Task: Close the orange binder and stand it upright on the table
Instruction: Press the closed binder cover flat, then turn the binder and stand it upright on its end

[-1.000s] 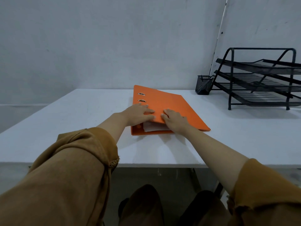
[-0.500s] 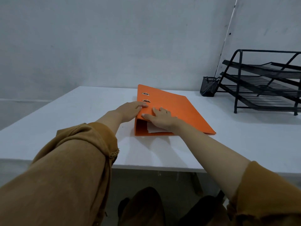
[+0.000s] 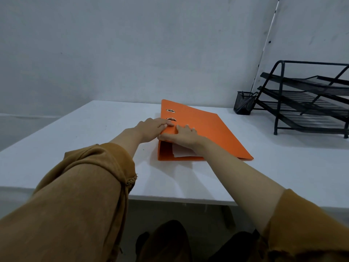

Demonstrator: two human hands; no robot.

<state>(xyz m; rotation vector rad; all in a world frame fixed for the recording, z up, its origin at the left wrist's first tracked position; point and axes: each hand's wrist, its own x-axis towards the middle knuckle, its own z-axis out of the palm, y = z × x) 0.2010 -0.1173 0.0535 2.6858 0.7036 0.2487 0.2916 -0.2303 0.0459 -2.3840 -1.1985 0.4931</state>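
The left hand and right hand grip the near spine corner of the orange binder, fingers curled over its cover. It lies shut and flat mid-desk, paper peeking out; standing it up remains. The black tray rack and mesh cup sit well clear.

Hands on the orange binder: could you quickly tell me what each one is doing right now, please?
Left hand: gripping the orange binder at its spine-side edge.
Right hand: gripping the cover's near edge.

Single head view, looking forward-down, close over white table.
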